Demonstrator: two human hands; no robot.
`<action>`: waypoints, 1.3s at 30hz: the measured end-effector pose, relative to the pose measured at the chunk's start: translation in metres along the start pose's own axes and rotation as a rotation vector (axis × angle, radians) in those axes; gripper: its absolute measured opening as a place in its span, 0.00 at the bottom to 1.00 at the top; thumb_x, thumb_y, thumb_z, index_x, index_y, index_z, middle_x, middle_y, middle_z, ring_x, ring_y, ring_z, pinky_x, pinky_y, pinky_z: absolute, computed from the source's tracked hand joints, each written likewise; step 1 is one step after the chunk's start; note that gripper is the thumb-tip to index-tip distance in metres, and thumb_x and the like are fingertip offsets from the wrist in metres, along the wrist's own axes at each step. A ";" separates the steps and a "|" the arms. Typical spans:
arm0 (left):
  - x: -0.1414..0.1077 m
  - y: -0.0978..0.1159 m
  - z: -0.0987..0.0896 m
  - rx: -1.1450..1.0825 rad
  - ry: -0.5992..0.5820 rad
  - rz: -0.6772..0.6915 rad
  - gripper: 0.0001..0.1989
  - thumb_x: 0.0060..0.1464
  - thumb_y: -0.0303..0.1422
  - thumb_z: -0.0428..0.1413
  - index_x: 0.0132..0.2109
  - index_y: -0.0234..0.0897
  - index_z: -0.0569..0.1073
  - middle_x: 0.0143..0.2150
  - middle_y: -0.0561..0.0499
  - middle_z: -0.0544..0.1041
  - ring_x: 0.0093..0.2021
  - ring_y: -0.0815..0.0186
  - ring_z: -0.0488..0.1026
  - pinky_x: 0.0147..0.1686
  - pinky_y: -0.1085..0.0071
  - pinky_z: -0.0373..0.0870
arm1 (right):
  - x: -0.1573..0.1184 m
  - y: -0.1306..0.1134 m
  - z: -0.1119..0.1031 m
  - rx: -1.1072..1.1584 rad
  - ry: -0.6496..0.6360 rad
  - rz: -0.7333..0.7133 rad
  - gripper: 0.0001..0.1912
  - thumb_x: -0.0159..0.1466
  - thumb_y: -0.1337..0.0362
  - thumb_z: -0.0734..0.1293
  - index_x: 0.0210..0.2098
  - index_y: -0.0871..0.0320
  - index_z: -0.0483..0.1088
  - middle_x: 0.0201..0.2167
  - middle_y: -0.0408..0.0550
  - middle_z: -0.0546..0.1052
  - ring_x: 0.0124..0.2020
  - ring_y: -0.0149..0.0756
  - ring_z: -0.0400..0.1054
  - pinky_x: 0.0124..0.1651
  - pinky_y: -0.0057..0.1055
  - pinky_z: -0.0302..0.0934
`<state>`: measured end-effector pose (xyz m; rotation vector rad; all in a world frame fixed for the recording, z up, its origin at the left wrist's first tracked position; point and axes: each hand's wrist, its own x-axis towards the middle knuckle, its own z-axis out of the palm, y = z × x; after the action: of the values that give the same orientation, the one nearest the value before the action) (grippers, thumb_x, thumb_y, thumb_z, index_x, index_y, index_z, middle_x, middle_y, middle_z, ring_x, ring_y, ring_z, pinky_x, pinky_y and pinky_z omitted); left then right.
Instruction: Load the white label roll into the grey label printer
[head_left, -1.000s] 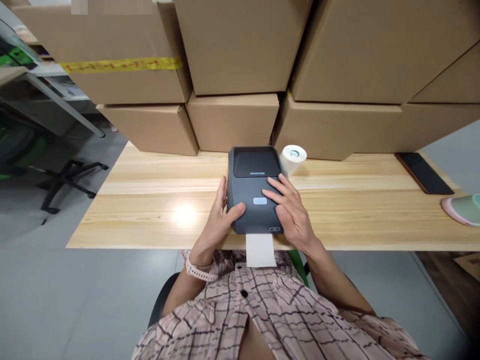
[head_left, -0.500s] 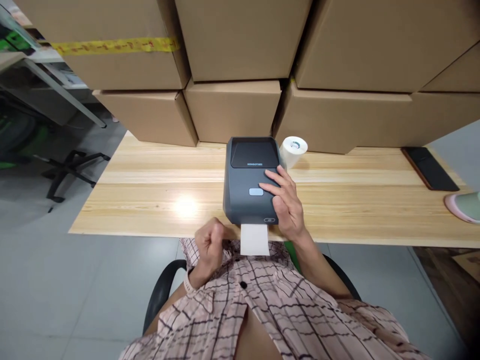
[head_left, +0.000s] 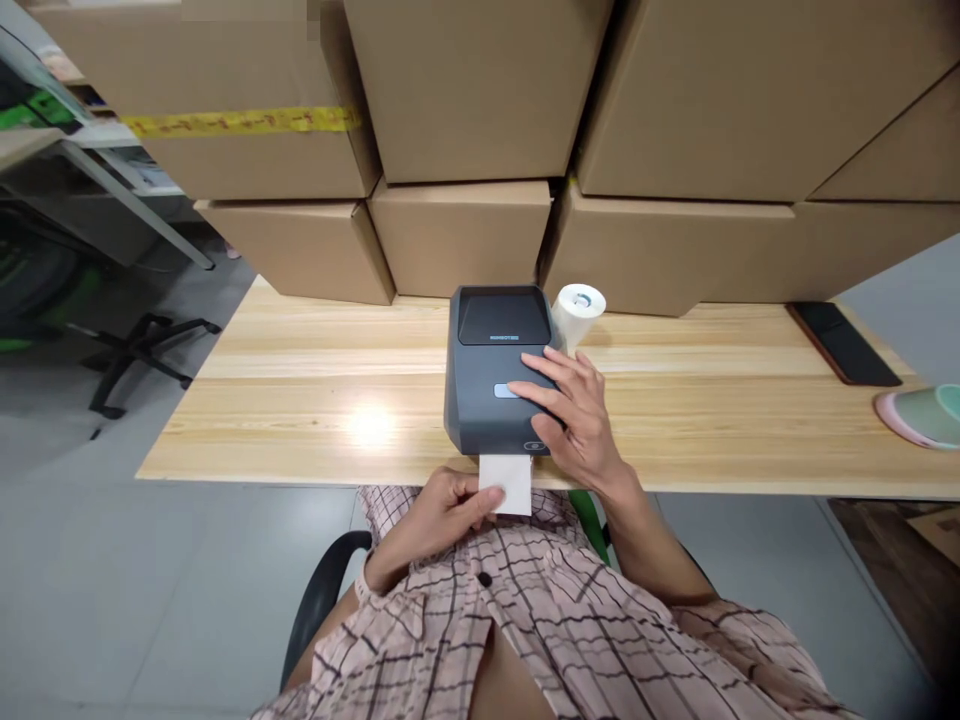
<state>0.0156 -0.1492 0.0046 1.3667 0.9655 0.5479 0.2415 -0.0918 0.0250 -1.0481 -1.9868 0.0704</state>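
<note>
A dark grey label printer [head_left: 480, 420] stands at the table's front edge, its black window [head_left: 504, 312] facing up. Out of its front hangs a blank white label [head_left: 516, 490], past the table edge. My left hand [head_left: 448, 508] pinches the label's left side, thumb on top and fingers beneath. My right hand [head_left: 577, 415] rests on the printer's right side with fingers spread, fingertips close to the light button [head_left: 505, 391]. Just behind that hand, a white roll of labels [head_left: 579, 312] stands beside the printer.
Stacked cardboard boxes [head_left: 465, 235] line the back of the wooden table [head_left: 300, 400]. A phone [head_left: 844, 342] and a green and pink cup [head_left: 922, 415] are at the right. An office chair [head_left: 139, 360] stands on the floor at the left.
My left hand has moved right from beside the label, going from a loose fist to a pinch on it. My right hand stays on the printer. The view has shifted slightly.
</note>
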 end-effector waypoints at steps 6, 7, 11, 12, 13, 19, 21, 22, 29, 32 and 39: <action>-0.006 -0.001 -0.020 0.218 0.660 0.354 0.17 0.68 0.38 0.54 0.31 0.36 0.74 0.27 0.53 0.74 0.28 0.70 0.70 0.31 0.74 0.66 | 0.021 -0.018 -0.018 -0.346 -0.155 -0.181 0.14 0.72 0.49 0.65 0.51 0.46 0.74 0.63 0.45 0.76 0.71 0.50 0.61 0.78 0.54 0.33; -0.003 0.000 -0.021 0.270 0.771 0.437 0.11 0.67 0.36 0.55 0.37 0.36 0.77 0.33 0.51 0.77 0.34 0.68 0.73 0.35 0.72 0.69 | 0.024 -0.018 -0.018 -0.352 -0.186 -0.199 0.13 0.72 0.49 0.65 0.51 0.46 0.74 0.63 0.44 0.77 0.71 0.50 0.61 0.78 0.54 0.33; 0.013 -0.001 -0.017 0.394 0.745 0.586 0.28 0.65 0.38 0.57 0.69 0.43 0.64 0.67 0.41 0.69 0.67 0.53 0.66 0.62 0.54 0.69 | 0.016 -0.013 -0.011 -0.247 -0.204 -0.162 0.18 0.72 0.46 0.64 0.56 0.46 0.70 0.64 0.47 0.75 0.71 0.51 0.61 0.77 0.59 0.39; 0.016 -0.003 -0.014 0.389 0.683 0.562 0.33 0.66 0.39 0.57 0.73 0.44 0.58 0.73 0.40 0.62 0.72 0.51 0.60 0.67 0.50 0.63 | 0.008 -0.011 -0.007 -0.192 -0.174 -0.124 0.21 0.72 0.46 0.63 0.59 0.47 0.68 0.68 0.49 0.71 0.72 0.51 0.60 0.76 0.60 0.43; 0.019 -0.005 -0.010 0.367 0.632 0.528 0.36 0.66 0.39 0.56 0.76 0.45 0.52 0.76 0.40 0.56 0.75 0.50 0.55 0.71 0.49 0.58 | -0.003 -0.010 -0.003 -0.130 -0.131 -0.072 0.24 0.73 0.45 0.62 0.63 0.47 0.65 0.72 0.50 0.65 0.74 0.52 0.57 0.74 0.61 0.47; 0.020 -0.009 -0.007 0.293 0.596 0.526 0.35 0.70 0.42 0.51 0.77 0.48 0.48 0.79 0.44 0.50 0.79 0.52 0.47 0.75 0.51 0.50 | -0.053 -0.011 0.014 0.202 0.036 0.303 0.38 0.74 0.42 0.56 0.77 0.42 0.39 0.79 0.49 0.44 0.78 0.53 0.42 0.73 0.64 0.50; 0.023 0.000 -0.018 0.342 0.625 0.606 0.32 0.70 0.44 0.50 0.76 0.48 0.54 0.78 0.45 0.54 0.79 0.52 0.47 0.75 0.48 0.49 | -0.045 -0.011 0.007 0.236 0.007 0.311 0.40 0.73 0.38 0.53 0.78 0.42 0.36 0.79 0.48 0.45 0.78 0.54 0.42 0.75 0.64 0.47; 0.027 0.006 -0.024 0.356 0.636 0.643 0.30 0.71 0.45 0.48 0.75 0.47 0.57 0.77 0.45 0.57 0.78 0.52 0.49 0.75 0.48 0.50 | -0.036 -0.010 0.002 0.236 -0.007 0.293 0.41 0.72 0.37 0.51 0.78 0.42 0.36 0.79 0.47 0.45 0.78 0.54 0.42 0.76 0.63 0.47; 0.092 0.043 -0.082 0.201 0.695 0.684 0.26 0.65 0.45 0.56 0.67 0.46 0.71 0.68 0.44 0.72 0.69 0.53 0.68 0.69 0.50 0.62 | 0.081 0.030 -0.012 0.102 0.133 0.008 0.45 0.71 0.34 0.49 0.76 0.42 0.21 0.80 0.47 0.41 0.79 0.54 0.40 0.76 0.63 0.44; 0.119 0.043 -0.094 0.160 0.546 0.463 0.40 0.56 0.43 0.65 0.72 0.44 0.63 0.76 0.42 0.60 0.76 0.48 0.55 0.73 0.47 0.53 | 0.132 0.053 -0.004 0.038 0.188 0.040 0.43 0.73 0.36 0.46 0.74 0.41 0.14 0.80 0.45 0.38 0.78 0.51 0.44 0.75 0.60 0.46; 0.130 0.032 -0.087 -0.056 0.295 0.213 0.57 0.49 0.39 0.67 0.78 0.41 0.45 0.76 0.40 0.58 0.72 0.47 0.63 0.69 0.53 0.64 | 0.165 0.066 -0.004 -0.124 0.232 0.068 0.42 0.73 0.43 0.54 0.78 0.47 0.31 0.78 0.49 0.49 0.77 0.53 0.46 0.74 0.59 0.47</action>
<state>0.0190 0.0101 0.0095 1.3704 1.0369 0.9506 0.2419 0.0638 0.1102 -1.1484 -1.7637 -0.1343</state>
